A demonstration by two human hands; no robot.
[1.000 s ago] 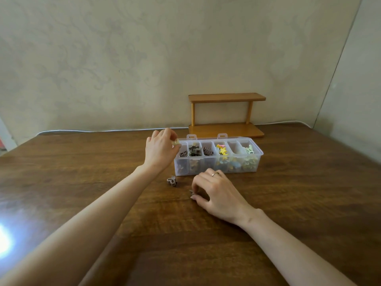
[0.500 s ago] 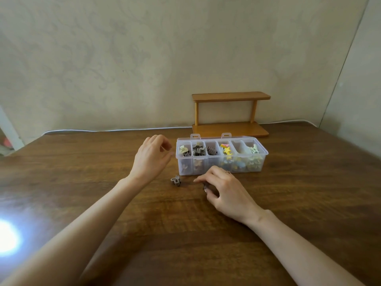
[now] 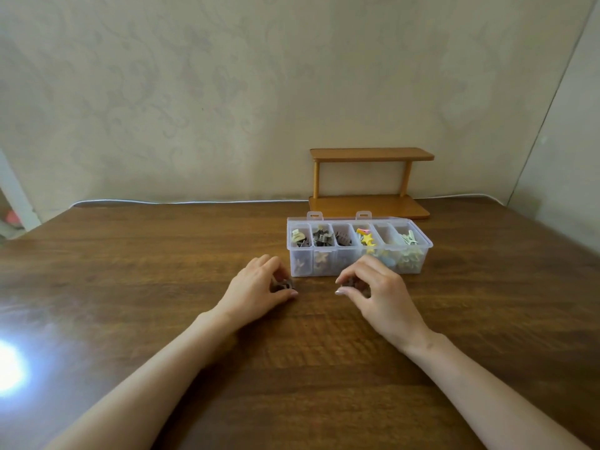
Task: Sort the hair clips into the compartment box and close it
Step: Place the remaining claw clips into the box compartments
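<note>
A clear plastic compartment box (image 3: 422, 254) stands open on the wooden table, its lid folded back behind it. Its compartments hold beige, grey-brown, dark brown, yellow-pink and pale green hair clips. My left hand (image 3: 256, 287) rests on the table in front of the box's left end, fingers closed around a grey-brown clip (image 3: 281, 285). My right hand (image 3: 376, 287) sits to the right of it, thumb and fingers pinching a dark brown clip (image 3: 351, 282) just above the table.
A small two-tier wooden shelf (image 3: 370, 183) stands against the wall behind the box. A white cable (image 3: 181, 201) runs along the table's back edge. A bright glare spot lies on the table (image 3: 130, 287) at the left.
My left hand came down from the box's left end to the table and closed on the grey-brown clip lying there. My right hand lifted its dark brown clip slightly.
</note>
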